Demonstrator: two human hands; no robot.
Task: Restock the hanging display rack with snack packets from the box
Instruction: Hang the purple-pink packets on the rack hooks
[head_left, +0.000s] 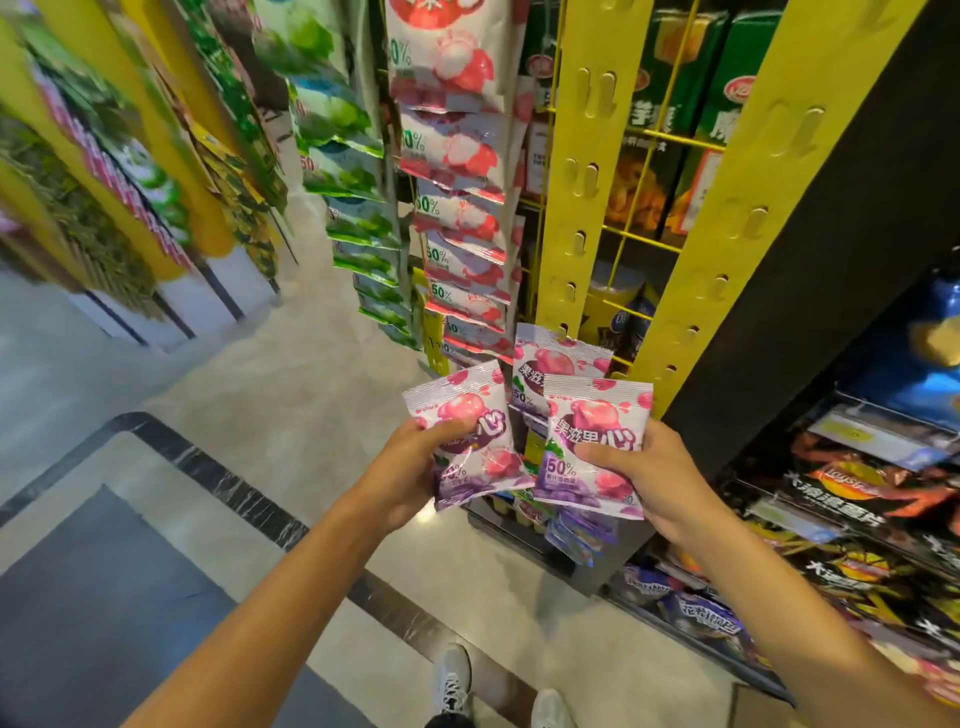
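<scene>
Far left, shelving blurs past, its packets unreadable; nearer the middle, a strip of green packets (358, 208) hangs beside a full strip of pink mangosteen packets (460, 156); the left hand (410, 467) grips one purple-and-pink jelly packet (470, 436), thumb curled over its face; the right hand (649, 478) pinches a second packet (595, 447) the same way, with a third (556, 364) showing behind it, though whether it hangs or is held I cannot tell; just right stands the yellow slotted upright (582, 171) of the rack, bare at its lower hooks; the step looks like hanging, so next a packet's top hole must meet a hook; the box is not visible; lower right, a shelf (883, 441) holds crisp bags.
</scene>
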